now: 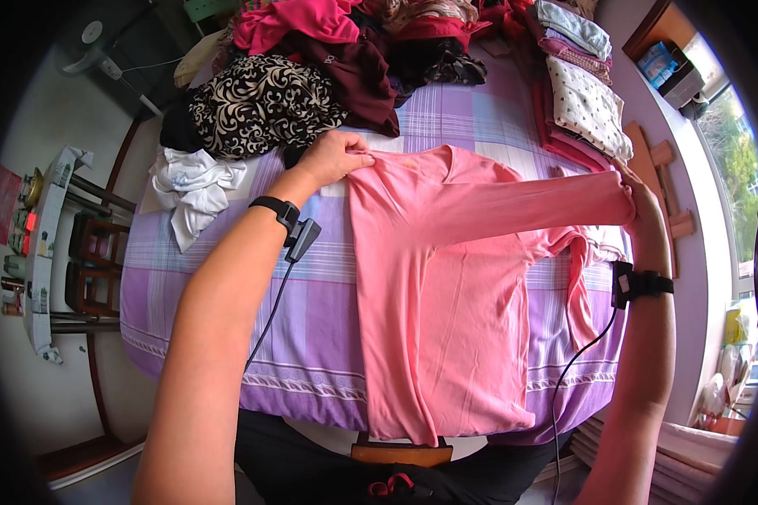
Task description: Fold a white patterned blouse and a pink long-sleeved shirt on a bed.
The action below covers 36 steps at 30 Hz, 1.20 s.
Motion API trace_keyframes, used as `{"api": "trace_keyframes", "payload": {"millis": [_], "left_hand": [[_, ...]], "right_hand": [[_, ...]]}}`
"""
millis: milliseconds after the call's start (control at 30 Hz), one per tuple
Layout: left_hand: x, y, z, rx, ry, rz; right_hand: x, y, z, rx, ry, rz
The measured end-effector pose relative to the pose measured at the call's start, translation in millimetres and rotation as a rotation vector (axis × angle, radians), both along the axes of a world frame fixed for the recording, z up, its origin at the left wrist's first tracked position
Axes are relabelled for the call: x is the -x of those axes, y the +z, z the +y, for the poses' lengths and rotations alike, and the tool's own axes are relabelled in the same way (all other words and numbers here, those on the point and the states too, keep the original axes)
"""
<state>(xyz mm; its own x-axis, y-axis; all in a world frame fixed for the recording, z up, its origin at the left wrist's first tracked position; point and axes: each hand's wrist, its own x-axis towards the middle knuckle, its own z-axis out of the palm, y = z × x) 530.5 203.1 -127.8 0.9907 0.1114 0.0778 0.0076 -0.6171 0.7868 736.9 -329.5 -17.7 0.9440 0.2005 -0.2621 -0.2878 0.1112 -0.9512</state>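
Observation:
A pink long-sleeved shirt (474, 284) lies on a purple plaid bedspread (316, 303), its lower hem near the bed's front edge. My left hand (338, 156) pinches the fabric at the shirt's upper left, beside the neckline. One sleeve stretches across the top of the shirt to the right, and its cuff is at my right hand (638, 199); the fingers there are partly hidden by the cloth, so their grip is unclear. The other sleeve hangs bent at the right of the shirt. Each wrist wears a black strap with a small cabled device.
Heaped clothes, among them a black-and-cream patterned garment (265, 104), lie at the far side. A crumpled white garment (196, 189) sits at left. Folded clothes (587, 107) are stacked at far right, near a window. A wooden chair (401, 453) stands at the front edge.

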Motion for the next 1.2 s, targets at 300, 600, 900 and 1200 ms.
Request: {"api": "trace_keyframes", "payload": {"millis": [300,600,900,1200], "left_hand": [[3,5,4,0.051,0.102,0.015],[-12,1,-21,-0.204,0.136,-0.095],[-16,-24,-28,-0.245,0.154,-0.195],[-4,0,-29,-0.241,0.461,0.096]], "right_hand": [[-1,-23,-3,0.2,0.014,-0.135],[7,-33,-33,0.185,-0.038,-0.033],[39,-45,-68,0.102,-0.005,-0.015],[64,-70,-57,0.066,-0.089,0.043]]}}
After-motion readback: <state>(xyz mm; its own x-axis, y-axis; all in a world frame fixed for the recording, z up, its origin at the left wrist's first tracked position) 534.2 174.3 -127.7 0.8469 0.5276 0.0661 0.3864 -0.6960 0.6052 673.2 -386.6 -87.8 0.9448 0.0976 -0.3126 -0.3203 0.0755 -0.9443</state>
